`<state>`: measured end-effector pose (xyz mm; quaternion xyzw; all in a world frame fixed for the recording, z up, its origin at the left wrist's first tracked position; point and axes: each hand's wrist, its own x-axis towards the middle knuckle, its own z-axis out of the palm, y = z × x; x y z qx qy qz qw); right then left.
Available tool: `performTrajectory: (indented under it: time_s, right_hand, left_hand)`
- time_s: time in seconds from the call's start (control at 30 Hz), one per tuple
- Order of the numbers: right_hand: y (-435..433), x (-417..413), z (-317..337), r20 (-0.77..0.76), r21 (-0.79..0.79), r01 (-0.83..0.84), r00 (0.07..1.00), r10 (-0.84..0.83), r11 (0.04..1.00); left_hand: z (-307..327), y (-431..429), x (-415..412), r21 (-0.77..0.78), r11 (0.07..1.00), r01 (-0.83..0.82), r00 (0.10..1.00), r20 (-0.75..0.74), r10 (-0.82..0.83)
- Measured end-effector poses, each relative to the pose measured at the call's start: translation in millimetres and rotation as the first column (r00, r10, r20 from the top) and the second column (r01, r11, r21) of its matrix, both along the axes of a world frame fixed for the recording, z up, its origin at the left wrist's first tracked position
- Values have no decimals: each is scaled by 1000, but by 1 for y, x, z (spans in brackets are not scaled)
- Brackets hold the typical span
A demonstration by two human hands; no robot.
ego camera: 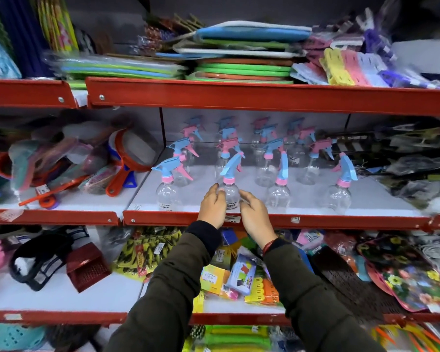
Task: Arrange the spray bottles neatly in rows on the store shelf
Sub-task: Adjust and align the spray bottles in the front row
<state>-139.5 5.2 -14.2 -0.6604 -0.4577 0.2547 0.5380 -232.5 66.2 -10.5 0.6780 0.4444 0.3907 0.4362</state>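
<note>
Several clear spray bottles with blue and pink trigger heads stand in rows on the white middle shelf (198,191). In the front row, one bottle (231,193) stands between my two hands. My left hand (212,205) cups its left side and my right hand (255,214) cups its right side. Front-row neighbours stand at the left (166,195), just right (280,196) and far right (339,196). The bottles behind are blurred.
A red shelf lip (341,222) runs along the front edge below my hands. Plastic strainers and scoops (122,161) are piled left of the bottles, dark packaged goods (417,168) on the right. The red shelf above (239,95) hangs low over the bottles.
</note>
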Motion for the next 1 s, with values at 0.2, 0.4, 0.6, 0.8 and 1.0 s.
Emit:
performTrajectory:
  time_s: [0.2, 0.4, 0.6, 0.8, 1.0]
  right_hand:
    - [-1, 6, -6, -23, -6, 101, 995, -101, 995]
    - [14, 5, 6, 17, -57, 28, 999, -27, 998]
    - [6, -3, 1, 44, -51, 25, 999, -23, 998]
    - [0, -7, -7, 103, -45, 50, 994, -45, 998]
    - [-2, -5, -5, 99, -37, 63, 993, -59, 997]
  left_hand:
    - [-1, 2, 0, -13, 1000, -17, 999, 29, 17]
    - [-4, -9, 3, -17, 998, -53, 997, 61, 54]
    - [1, 0, 3, -77, 997, -30, 995, 94, 38]
    - [1, 8, 6, -117, 993, -8, 987, 156, 27]
    - [3, 5, 5, -109, 994, -11, 990, 139, 26]
